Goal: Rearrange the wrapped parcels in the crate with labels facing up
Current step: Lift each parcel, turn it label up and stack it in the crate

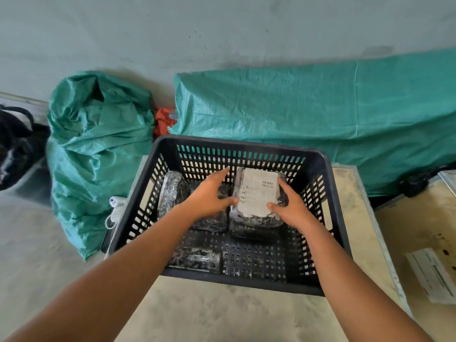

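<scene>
A black slotted crate [328, 183] stands on a pale table and holds several dark parcels wrapped in clear film. One parcel with a white label facing up [256, 191] lies at the back right, on top of another dark parcel [254, 232]. My right hand [290, 206] grips its right side, thumb on the label's lower edge. My left hand [209, 196] touches its left edge with the thumb, fingers spread over a parcel below [212, 222]. Another parcel leans at the back left [171, 191]. One more lies at the front left [195, 259].
Green woven sacks lie behind the crate: a bunched one [96, 154] at the left, a long one [308, 114] along the wall. A white cable [116, 208] lies left of the crate. A second table [419, 233] at the right carries a printed sheet [436, 275].
</scene>
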### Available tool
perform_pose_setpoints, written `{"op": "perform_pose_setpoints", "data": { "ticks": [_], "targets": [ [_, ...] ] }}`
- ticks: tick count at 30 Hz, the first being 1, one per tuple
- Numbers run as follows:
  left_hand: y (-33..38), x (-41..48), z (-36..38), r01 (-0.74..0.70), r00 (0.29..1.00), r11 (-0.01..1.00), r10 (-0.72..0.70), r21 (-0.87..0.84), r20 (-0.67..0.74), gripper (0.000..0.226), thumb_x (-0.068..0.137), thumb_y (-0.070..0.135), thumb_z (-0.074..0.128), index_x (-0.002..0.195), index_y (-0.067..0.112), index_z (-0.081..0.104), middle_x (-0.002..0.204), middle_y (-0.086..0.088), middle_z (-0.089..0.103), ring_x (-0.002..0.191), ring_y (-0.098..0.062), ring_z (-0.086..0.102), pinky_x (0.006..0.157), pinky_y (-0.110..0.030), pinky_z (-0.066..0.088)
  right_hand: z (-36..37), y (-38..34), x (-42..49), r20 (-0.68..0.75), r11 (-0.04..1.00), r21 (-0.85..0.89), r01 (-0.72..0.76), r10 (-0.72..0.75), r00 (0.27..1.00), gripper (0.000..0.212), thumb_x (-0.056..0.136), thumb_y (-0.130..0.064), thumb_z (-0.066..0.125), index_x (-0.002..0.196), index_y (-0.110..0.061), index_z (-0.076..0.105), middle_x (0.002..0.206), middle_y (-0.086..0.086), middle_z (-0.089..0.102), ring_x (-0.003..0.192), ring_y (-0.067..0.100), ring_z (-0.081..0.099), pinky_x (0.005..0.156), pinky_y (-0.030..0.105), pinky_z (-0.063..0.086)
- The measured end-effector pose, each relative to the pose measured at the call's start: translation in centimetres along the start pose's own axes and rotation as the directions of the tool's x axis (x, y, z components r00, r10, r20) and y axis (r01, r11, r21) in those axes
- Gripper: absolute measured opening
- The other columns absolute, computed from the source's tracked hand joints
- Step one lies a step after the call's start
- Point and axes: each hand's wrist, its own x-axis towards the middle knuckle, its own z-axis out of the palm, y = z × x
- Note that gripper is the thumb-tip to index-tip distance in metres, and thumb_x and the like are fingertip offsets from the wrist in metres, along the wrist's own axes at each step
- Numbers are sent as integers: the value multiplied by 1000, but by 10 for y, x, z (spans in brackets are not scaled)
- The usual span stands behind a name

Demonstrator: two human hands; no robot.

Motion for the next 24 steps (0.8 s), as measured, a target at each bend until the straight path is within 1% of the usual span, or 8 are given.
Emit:
{"op": "perform_pose_setpoints", "data": {
  "ticks": [3, 5, 7, 10, 12, 16, 20, 24],
  "targets": [
    [-21, -32, -45, -71, 966, 995, 85, 64, -245, 76, 89, 44, 73, 155, 29, 37, 161, 0, 36, 147, -22, 36, 117, -50, 35, 7, -15, -6, -123, 982, -179, 60, -83, 989, 84, 94, -17, 77, 164, -20, 31, 164, 12, 36, 151, 31, 35, 116, 35, 31],
    [-39, -50, -76, -96, 920, 987, 139, 132, -368, 69, 89, 41, 73, 151, 27, 46, 159, -1, 41, 147, -24, 36, 118, -54, 33, 18, -36, -11, -221, 933, -304, 192, -265, 938, 73, 95, -22, 76, 159, -19, 41, 165, 13, 35, 154, 31, 29, 124, 44, 24],
    [-60, -62, -98, -66, 896, 965, 169, 254, -410, 71, 88, 41, 75, 151, 24, 47, 161, -6, 38, 150, -31, 30, 117, -62, 29, 35, -60, -11, -236, 895, -263, 361, -423, 875, 68, 95, -22, 76, 155, -23, 46, 159, 6, 46, 148, 23, 40, 122, 45, 34],
    [-86, -71, -112, 104, 945, 941, 6, 321, -326, 90, 85, 53, 74, 160, 31, 28, 170, -11, 10, 155, -36, 6, 120, -63, 16, 72, -95, -7, -93, 925, -43, 379, -381, 920, 82, 92, -23, 80, 159, -35, 34, 150, -2, 53, 132, 11, 52, 106, 35, 49],
    [-97, -73, -108, 162, 963, 963, -106, 217, -249, 102, 85, 46, 77, 163, 28, 13, 170, -14, 0, 155, -38, 3, 122, -57, 16, 103, -106, 2, 45, 929, -105, 354, -351, 935, 91, 90, -23, 81, 163, -32, 27, 153, 1, 52, 133, 16, 53, 108, 39, 50],
    [-105, -69, -100, 103, 969, 987, -70, 127, -239, 108, 87, 26, 79, 164, 18, 3, 164, -15, 29, 144, -36, 39, 118, -47, 33, 168, -98, 27, 282, 874, -347, 341, -250, 926, 100, 89, -20, 84, 166, -15, 21, 168, 14, 32, 155, 34, 31, 125, 47, 28],
    [-113, -66, -101, 96, 980, 991, -76, 97, -184, 111, 89, 28, 77, 163, 20, -5, 162, -12, 31, 135, -32, 50, 113, -44, 40, 200, -72, 44, 382, 674, -649, 353, -113, 917, 101, 87, -29, 84, 166, -25, 21, 175, 11, 5, 159, 42, 2, 127, 58, 7],
    [-115, -65, -99, 73, 982, 991, -51, 113, -183, 112, 89, 32, 76, 163, 19, -7, 163, -11, 29, 133, -31, 51, 108, -41, 42, 213, -48, 48, 438, 343, -838, 425, -43, 898, 115, 87, -44, 79, 167, -27, -2, 173, 14, -13, 154, 53, -12, 124, 65, 3]
  ]
}}
